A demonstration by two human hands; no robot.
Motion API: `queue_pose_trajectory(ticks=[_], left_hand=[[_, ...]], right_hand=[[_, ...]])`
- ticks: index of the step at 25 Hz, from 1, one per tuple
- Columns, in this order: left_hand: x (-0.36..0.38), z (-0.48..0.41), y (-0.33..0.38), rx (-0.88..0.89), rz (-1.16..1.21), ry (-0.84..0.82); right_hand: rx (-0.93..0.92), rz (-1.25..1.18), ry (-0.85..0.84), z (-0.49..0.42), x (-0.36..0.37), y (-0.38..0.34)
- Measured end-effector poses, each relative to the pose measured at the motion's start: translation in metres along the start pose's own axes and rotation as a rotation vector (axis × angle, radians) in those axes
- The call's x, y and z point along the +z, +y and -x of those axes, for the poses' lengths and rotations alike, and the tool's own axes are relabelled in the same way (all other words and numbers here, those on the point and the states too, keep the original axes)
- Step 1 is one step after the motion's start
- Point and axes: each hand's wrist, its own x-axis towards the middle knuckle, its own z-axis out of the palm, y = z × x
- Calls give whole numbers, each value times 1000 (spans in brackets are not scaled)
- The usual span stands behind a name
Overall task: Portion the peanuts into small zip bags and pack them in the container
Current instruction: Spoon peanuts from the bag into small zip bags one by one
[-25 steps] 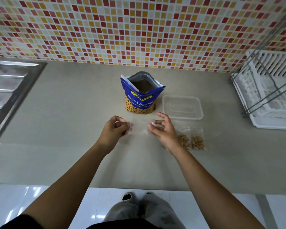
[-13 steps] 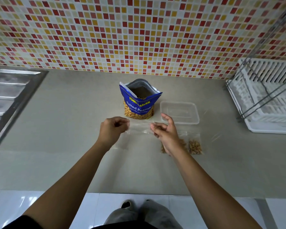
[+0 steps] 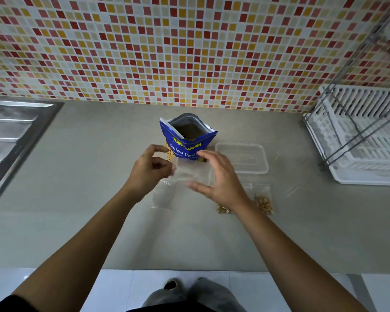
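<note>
A blue bag of salted peanuts stands open on the grey counter. Just in front of it I hold an empty clear zip bag above the counter. My left hand pinches its left edge. My right hand cups its right side with fingers spread. Right of the peanut bag lies a clear rectangular container, empty. Two small zip bags with peanuts lie flat at the right: one in full view, the other partly under my right wrist. Another empty zip bag lies under my left hand.
A steel sink drainboard fills the left edge of the counter. A white dish rack with a metal frame stands at the right. A mosaic tile wall closes the back. The counter's front edge runs below my forearms.
Both hands have lifted the empty zip bag up toward the peanut bag. My right hand went from pinching the edge to cupping the bag with spread fingers.
</note>
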Motion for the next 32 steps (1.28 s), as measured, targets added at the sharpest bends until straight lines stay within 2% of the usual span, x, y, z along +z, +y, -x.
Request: queue_pose_trajectory(ticks=[2, 3, 7, 13, 14, 16, 18, 19, 21, 25, 30, 32], left_hand=[[5, 1, 12, 46, 6, -17], [9, 1, 17, 71, -2, -28], [19, -4, 29, 149, -75, -31], [19, -12, 33, 138, -124, 14], [19, -12, 35, 158, -136, 55], [15, -21, 37, 158, -157, 255], [6, -40, 38, 48, -192, 440], [2, -52, 37, -14, -245, 452], [0, -69, 35, -28, -356, 383], [10, -84, 47, 167, -449, 303], [13, -98, 52, 255, -686, 26], [7, -99, 57, 326, -738, 131]], right_hand=[[-67, 115, -134, -7, 1, -8], [-66, 143, -148, -10, 2, -10], [-64, 145, -52, -20, 3, -13], [-50, 42, 23, -29, -1, -11], [-30, -9, 42, -29, -2, -10], [31, -87, 68, -33, -6, -7], [99, -109, 67, -40, -13, -3], [120, -115, 66, -44, -15, -2], [151, -117, 70, -50, -19, 0], [222, -154, 75, -66, -23, 8], [307, -223, -3, -77, -23, 18], [328, -255, -29, -78, -22, 21]])
